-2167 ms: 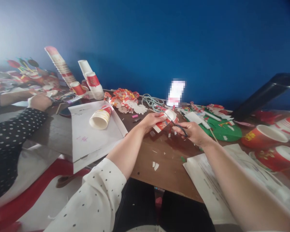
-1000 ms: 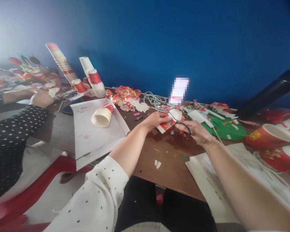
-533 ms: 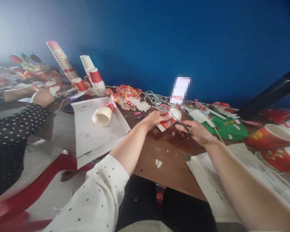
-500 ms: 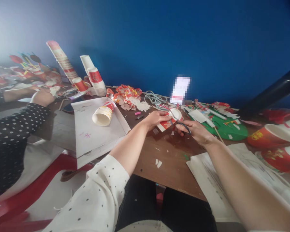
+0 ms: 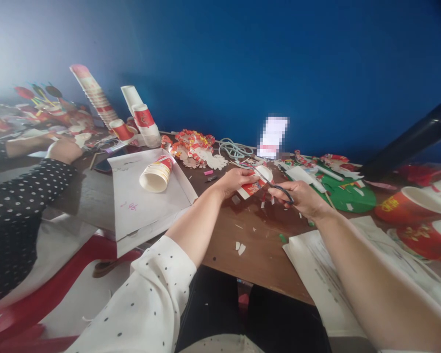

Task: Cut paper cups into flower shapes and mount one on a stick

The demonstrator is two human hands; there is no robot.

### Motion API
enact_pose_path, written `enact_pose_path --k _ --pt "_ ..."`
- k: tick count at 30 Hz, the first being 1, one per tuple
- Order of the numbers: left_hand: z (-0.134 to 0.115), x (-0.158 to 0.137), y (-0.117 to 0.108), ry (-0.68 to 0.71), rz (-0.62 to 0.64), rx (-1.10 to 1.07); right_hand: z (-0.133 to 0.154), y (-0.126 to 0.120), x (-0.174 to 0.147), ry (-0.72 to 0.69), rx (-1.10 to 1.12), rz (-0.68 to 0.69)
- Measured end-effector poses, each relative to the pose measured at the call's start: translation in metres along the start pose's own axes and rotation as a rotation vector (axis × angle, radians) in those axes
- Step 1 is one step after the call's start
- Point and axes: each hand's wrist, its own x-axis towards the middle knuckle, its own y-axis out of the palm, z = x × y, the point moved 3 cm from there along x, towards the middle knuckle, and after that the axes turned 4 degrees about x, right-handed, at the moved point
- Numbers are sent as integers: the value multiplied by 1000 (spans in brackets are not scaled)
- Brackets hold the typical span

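Between the fingers of my left hand (image 5: 236,182) is a red and white paper cup piece (image 5: 250,189), cut open, with a pale rounded part at its far side. My right hand (image 5: 300,197) grips a pair of scissors (image 5: 283,193) by the dark handles. The blades reach left across the cut piece, close to my left fingertips. Whether they are biting into the paper I cannot tell. Small white scraps (image 5: 240,248) lie on the brown table (image 5: 224,230) below my hands.
Stacked paper cups (image 5: 146,125) stand at the back left, near a heap of red cutouts (image 5: 194,147). One cup (image 5: 156,175) lies on white paper (image 5: 132,220). A co-worker's hand (image 5: 64,149) is at left. A green sheet (image 5: 353,196) and red cups (image 5: 407,206) sit right.
My right hand has shifted slightly right, and more of the scissor blades now shows across the paper piece. My left hand keeps its hold and has barely moved.
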Motion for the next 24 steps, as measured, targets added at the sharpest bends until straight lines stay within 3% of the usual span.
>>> enact_pose_path --k 19,24 --pt "3 0 3 9 84 103 1 2 1 4 11 40" --pt "2 -2 3 -24 40 141 -1 0 1 -35 -34 50"
